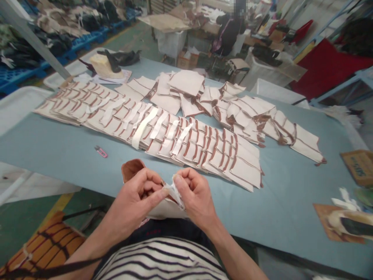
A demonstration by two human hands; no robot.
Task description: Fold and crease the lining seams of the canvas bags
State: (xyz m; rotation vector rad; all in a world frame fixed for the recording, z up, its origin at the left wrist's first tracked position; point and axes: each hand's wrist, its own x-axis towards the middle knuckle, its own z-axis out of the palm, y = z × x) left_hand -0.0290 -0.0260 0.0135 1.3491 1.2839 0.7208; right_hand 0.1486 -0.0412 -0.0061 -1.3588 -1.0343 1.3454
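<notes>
My left hand (145, 194) is closed in a pinch on a brown-edged fabric piece (131, 169), whose brown side shows beyond the fingers and whose cream side hangs below. A crumpled white strip (175, 191) stretches between the two hands. Thumb and fingers of my right hand (194, 190) grip that strip close to the piece's edge. Just beyond my hands lies a long overlapping row of cream pieces with brown edging (186, 147), with several pale strips (144, 126) laid across it.
Pink thread snips (100, 151) lie on the blue-grey table (72, 144). Loose cream pieces (186, 83) are heaped along the far side. A tape roll (349, 223) sits at the right, near a cardboard box (359, 165). Another person (229, 35) is in the background.
</notes>
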